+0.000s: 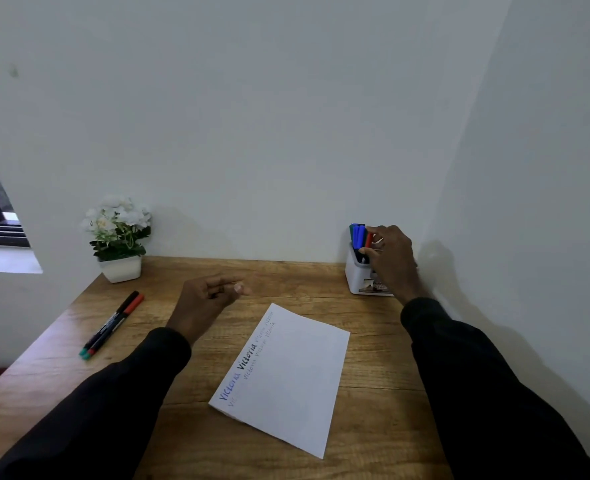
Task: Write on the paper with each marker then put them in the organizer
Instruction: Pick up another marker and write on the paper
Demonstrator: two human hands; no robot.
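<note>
paper (286,379) centre; two markers (113,323) at 10 o'clock, axis 1-to-7, nearer loosely curled left hand (205,299); right hand (390,258) pinches red marker (368,240) in organizer (354,276) at 2.

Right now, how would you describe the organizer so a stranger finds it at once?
Look at the wooden desk, at its far right corner by the wall. The organizer is the small white box there; unlike the white flower pot at far left, it holds upright markers.
</note>
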